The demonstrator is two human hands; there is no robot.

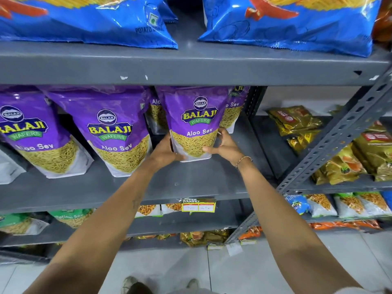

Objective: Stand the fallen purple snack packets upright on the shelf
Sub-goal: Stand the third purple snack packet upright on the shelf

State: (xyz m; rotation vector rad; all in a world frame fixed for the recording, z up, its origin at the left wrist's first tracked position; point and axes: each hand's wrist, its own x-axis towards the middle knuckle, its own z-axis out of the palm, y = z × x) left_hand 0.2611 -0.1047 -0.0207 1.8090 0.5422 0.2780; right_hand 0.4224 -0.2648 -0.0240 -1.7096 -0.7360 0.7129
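Purple foil packet (196,124) stands on the grey shelf (201,179), 12 o'clock from you — your left hand (164,150) and right hand (223,146) cup its lower sides. Looks light, crinkly, slippery — grip low at the base corners, not the soft top.

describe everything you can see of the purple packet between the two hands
The purple packet is a glossy plastic pouch printed Balaji Wafers, Aloo Sev, showing yellow sev above a white base. It stands upright on the grey shelf, under the shelf above. The left hand and right hand press its lower sides. More purple packets stand behind.
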